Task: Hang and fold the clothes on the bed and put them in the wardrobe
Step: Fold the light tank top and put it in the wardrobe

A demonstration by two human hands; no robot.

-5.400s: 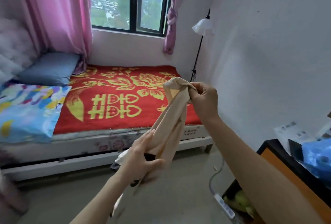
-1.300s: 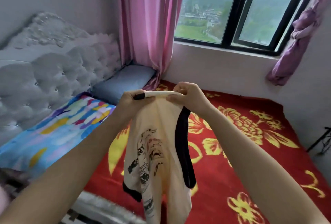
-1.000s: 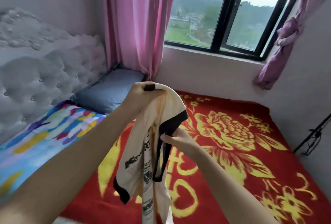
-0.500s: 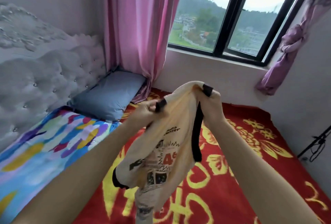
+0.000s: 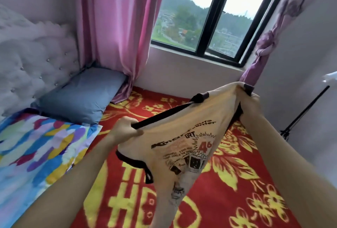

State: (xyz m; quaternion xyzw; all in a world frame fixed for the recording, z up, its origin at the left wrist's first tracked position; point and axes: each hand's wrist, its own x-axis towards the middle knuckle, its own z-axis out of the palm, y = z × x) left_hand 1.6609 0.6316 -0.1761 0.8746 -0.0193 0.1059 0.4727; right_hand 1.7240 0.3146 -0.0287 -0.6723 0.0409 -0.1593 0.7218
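Cream shirt (image 5: 184,136), length hanging downward, left hand (image 5: 124,129), right hand (image 5: 250,106), each grip clamped on it

Soft daylight from the window (image 5: 209,27), wide-angle bending at edges

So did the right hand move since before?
Yes. The right hand moved right, away from the blue pillow and toward the knotted purple curtain, pulling the shirt wide.

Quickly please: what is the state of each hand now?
Left hand: closed, pinching the black trim of the cream T-shirt.
Right hand: closed, gripping the same T-shirt's upper edge.
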